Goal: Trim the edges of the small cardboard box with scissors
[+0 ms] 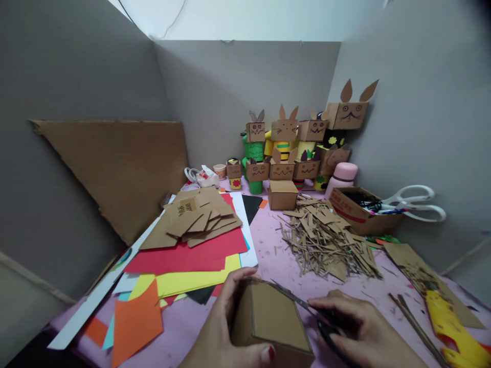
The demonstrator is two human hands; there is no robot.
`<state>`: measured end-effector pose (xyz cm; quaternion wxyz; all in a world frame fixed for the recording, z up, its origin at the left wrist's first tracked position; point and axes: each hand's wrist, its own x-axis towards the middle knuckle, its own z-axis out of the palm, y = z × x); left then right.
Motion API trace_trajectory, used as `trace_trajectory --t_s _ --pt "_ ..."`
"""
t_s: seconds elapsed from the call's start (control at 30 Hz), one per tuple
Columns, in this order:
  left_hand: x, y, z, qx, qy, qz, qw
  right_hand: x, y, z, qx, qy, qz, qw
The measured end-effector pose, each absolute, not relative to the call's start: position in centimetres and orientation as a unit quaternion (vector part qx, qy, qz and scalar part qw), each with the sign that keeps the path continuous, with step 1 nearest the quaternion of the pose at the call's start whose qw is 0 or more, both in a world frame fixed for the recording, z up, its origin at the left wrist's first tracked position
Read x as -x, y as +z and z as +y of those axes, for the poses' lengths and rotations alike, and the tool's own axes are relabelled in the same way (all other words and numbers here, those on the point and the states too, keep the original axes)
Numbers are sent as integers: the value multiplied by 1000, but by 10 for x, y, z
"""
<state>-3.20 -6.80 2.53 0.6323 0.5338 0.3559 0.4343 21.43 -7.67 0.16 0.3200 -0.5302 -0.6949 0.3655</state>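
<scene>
My left hand (217,329) is wrapped around a small brown cardboard box (276,314) at the bottom middle, thumb on its near side and fingers over the far left edge. In my right hand (364,324) is a pair of scissors (293,296) with black handles. Their blades reach left along the box's top far edge; whether the tips touch or cut the cardboard I cannot tell. Beyond the box, a heap of thin cardboard scraps (326,240) lies on the pink tabletop (266,255). Another plain cardboard box (283,195) stands behind that heap.
Cardboard pieces (207,214) lie on coloured paper (192,258) at left. Several cardboard animal figures (284,130) are stacked at the back. At right are a pink bottle (342,176), a box (356,212) with white-handled scissors (418,202), and a yellow glue gun (448,327). Grey partitions (249,76) surround the table.
</scene>
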Motion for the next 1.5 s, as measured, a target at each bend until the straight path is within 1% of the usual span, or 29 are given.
trace_trajectory --t_s 0.1,0.17,0.23,0.3,0.43,0.5,0.6,0.93,1.13,1.27,1.37,1.5 --pt "32 24 -67 -528 445 354 631 -211 1 -75 525 414 -660 343" --pt "31 23 -67 -525 445 339 641 -211 0 -76 521 389 -680 338" --pt "30 22 -66 -530 441 330 645 -215 0 -77 512 316 -729 327" --pt "30 23 -65 -531 441 332 643 -219 2 -79 500 218 -775 319" --pt "31 25 -64 -524 440 335 648 -225 13 -82 464 44 -827 314" --pt "31 25 -65 -533 436 337 643 -225 20 -82 442 -18 -844 304" --pt "32 24 -67 -540 431 335 641 -225 25 -83 427 -68 -857 280" --pt "36 19 -65 -584 402 350 613 -227 21 -85 401 -165 -867 247" --pt "33 23 -69 -558 416 347 629 -222 13 -87 385 -193 -864 260" --pt "33 24 -69 -566 417 339 626 -221 12 -86 375 -194 -869 257" --pt "33 25 -70 -559 427 348 620 -221 13 -85 370 -184 -870 270" --pt "33 26 -71 -559 426 345 622 -223 11 -86 363 -150 -882 260"
